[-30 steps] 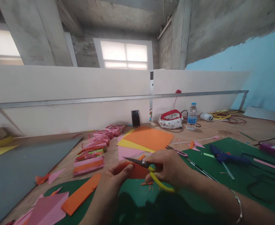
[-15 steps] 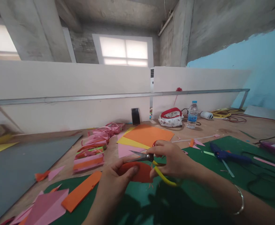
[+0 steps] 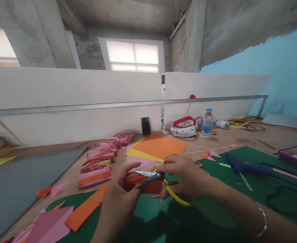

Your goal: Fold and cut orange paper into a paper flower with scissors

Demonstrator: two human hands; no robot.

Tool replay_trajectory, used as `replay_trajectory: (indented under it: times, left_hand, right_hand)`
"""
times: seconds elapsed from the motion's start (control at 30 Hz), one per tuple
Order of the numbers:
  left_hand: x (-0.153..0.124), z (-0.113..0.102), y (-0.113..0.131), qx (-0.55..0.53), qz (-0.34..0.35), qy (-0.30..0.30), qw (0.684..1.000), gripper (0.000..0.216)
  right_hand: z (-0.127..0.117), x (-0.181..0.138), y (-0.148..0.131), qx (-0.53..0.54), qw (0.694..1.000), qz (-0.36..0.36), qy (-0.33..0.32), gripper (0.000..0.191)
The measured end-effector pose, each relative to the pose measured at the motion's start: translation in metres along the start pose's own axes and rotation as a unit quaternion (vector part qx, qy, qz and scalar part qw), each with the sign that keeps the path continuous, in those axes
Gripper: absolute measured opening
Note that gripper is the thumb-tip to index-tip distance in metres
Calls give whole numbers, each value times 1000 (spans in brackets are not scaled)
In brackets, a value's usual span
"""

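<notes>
My left hand point(image 3: 124, 189) pinches a piece of orange paper point(image 3: 152, 187) between thumb and fingers, over the green cutting mat point(image 3: 148, 216). Closed around the yellow handles of a pair of scissors point(image 3: 150, 176) is my right hand point(image 3: 182, 173). The blades point left and lie across the upper part of the orange paper, close to my left fingers. A narrow orange strip sticks up behind the blades. Thin orange slivers point(image 3: 161, 196) hang just below my right fingers.
Folded pink and orange paper bundles point(image 3: 95, 177) lie left of centre. Orange sheets point(image 3: 163, 145) lie ahead, near a phone point(image 3: 145, 126), a pouch point(image 3: 183, 127) and a water bottle point(image 3: 207, 125). A blue glue gun point(image 3: 247, 168) rests at the right.
The scissors have moved slightly down and left over the orange paper, which has turned in my left hand. My left index finger has lifted, and an orange strip now shows above the blades.
</notes>
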State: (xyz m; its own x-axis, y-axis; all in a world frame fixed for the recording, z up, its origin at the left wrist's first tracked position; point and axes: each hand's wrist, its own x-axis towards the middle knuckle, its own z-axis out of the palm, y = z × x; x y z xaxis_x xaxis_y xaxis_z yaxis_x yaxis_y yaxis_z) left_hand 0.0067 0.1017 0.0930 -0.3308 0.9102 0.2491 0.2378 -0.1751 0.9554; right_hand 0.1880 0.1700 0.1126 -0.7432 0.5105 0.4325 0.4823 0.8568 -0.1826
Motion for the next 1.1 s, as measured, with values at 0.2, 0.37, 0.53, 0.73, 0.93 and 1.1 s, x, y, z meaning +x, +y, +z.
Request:
replay_trajectory:
  times: [0.2, 0.37, 0.53, 0.73, 0.93, 1.1]
  left_hand:
    - [-1, 1, 0, -23, -2, -12, 1000, 45]
    - [0, 0, -1, -21, -10, -28, 999, 44]
    - [1, 0, -2, 10, -1, -15, 1000, 42]
    - [1, 0, -2, 21, 2, -17, 1000, 42]
    - [1, 0, -2, -2, -10, -17, 1000, 43]
    - [0, 2, -1, -14, -4, -2, 1000, 40]
  right_hand:
    - [0, 0, -2, -6, 1000, -2, -5, 35]
    - [0, 0, -4, -5, 1000, -2, 1, 37]
    - [1, 0, -4, -12, 1000, 2, 0, 41]
    - [3, -1, -1, -3, 1000, -2, 2, 41]
    - [6, 0, -1, -10, 1000, -9, 4, 42]
    - [5, 1, -1, -31, 999, -11, 9, 44]
